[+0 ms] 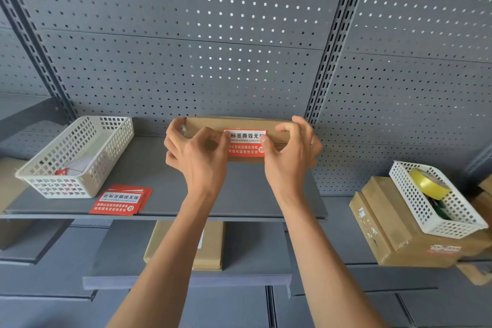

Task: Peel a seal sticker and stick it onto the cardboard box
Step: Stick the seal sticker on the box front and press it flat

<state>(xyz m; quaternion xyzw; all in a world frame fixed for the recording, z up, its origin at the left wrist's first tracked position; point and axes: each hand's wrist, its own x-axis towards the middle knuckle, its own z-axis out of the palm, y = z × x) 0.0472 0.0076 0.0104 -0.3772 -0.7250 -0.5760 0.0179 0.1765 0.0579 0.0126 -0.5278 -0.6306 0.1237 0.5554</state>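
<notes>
Stood on the grey shelf [159, 184], up against the pegboard: the cardboard box [205, 125]. Looked light and stiff, easy to steady by its two ends. Stuck across its front edge: the red seal sticker [243, 145], thin, bendy, best pressed flat from the middle out. Left hand [197, 152] and right hand [290, 152] both curled around the box, thumbs on the sticker. Hid the sticker's side edges and the box bottom.

A grey pegboard wall [186, 34] fills the back, its panels split by slotted uprights [332, 42]. Light shines through many of the holes. A grey metal shelf [165, 194] juts out from it, with a lower shelf [253, 255] beneath and more grey shelves to either side.
</notes>
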